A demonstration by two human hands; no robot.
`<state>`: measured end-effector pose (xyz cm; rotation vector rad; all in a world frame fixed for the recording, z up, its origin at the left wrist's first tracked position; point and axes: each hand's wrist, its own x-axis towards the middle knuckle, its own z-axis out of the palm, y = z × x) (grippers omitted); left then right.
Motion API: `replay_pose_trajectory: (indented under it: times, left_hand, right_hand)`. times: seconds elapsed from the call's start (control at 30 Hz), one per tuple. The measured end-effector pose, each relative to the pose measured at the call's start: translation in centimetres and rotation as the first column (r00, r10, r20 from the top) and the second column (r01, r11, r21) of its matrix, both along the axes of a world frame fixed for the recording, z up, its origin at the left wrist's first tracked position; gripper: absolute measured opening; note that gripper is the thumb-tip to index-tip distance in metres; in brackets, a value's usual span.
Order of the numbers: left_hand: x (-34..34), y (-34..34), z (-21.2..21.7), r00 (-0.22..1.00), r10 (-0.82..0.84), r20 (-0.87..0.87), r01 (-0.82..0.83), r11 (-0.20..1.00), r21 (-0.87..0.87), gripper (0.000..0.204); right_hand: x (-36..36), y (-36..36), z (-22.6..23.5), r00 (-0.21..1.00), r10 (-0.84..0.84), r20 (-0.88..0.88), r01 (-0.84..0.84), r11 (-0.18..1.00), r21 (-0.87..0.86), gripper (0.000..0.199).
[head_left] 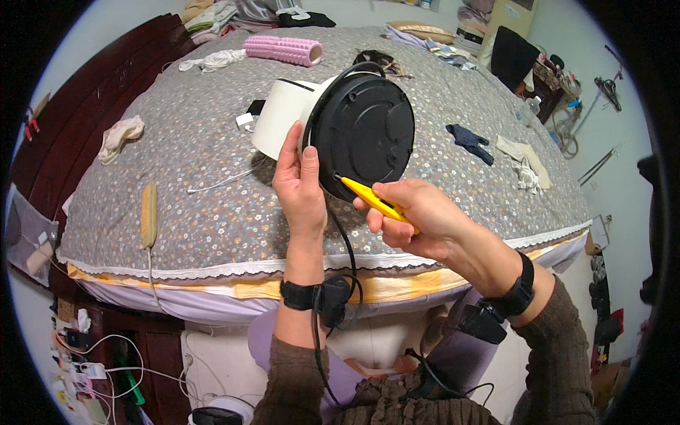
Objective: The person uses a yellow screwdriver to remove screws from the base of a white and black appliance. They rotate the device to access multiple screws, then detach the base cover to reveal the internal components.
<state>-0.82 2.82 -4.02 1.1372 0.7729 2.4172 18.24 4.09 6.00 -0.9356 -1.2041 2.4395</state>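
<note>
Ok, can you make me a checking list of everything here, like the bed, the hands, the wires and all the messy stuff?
Surface: bed with grey flowered cover.
Job's things: white appliance with black round base held base toward the camera; yellow screwdriver, tip at the base's lower left edge.
Clutter: pink foam roller, dark sock, cloths, white rags.
Grippers: left hand grips the base's rim; right hand holds the screwdriver.
Cables: black cord hangs from the appliance; white cable on the bed.
Surroundings: dark wooden bed frame, pale walls.
</note>
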Motion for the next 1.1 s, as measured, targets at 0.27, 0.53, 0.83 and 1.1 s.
replay_pose_trajectory:
  times: [0.27,0.53,0.83,1.1]
  left_hand:
    - [-0.9,-2.2,0.1,0.958,-0.18,-0.224,0.162,0.982,-0.098,0.09]
    - [0.4,-1.0,-0.4,0.814,0.36,-0.456,-0.369,0.926,0.073,0.071]
    - [0.9,1.2,0.9,0.793,0.394,-0.464,-0.408,0.91,0.077,0.059]
    - [-2.0,1.5,3.1,0.811,0.104,-0.576,-0.195,0.976,-0.098,0.064]
  right_hand:
    - [-0.5,0.2,0.0,0.999,-0.042,0.029,0.044,0.997,-0.06,0.031]
    - [-1.5,0.5,0.8,0.998,-0.009,-0.069,0.007,1.0,-0.021,0.029]
    - [-0.3,1.3,2.8,0.924,-0.236,0.3,-0.367,-0.336,0.868,0.038]
    - [0.7,2.4,3.1,0.905,-0.373,0.207,-0.349,-0.369,0.862,0.029]
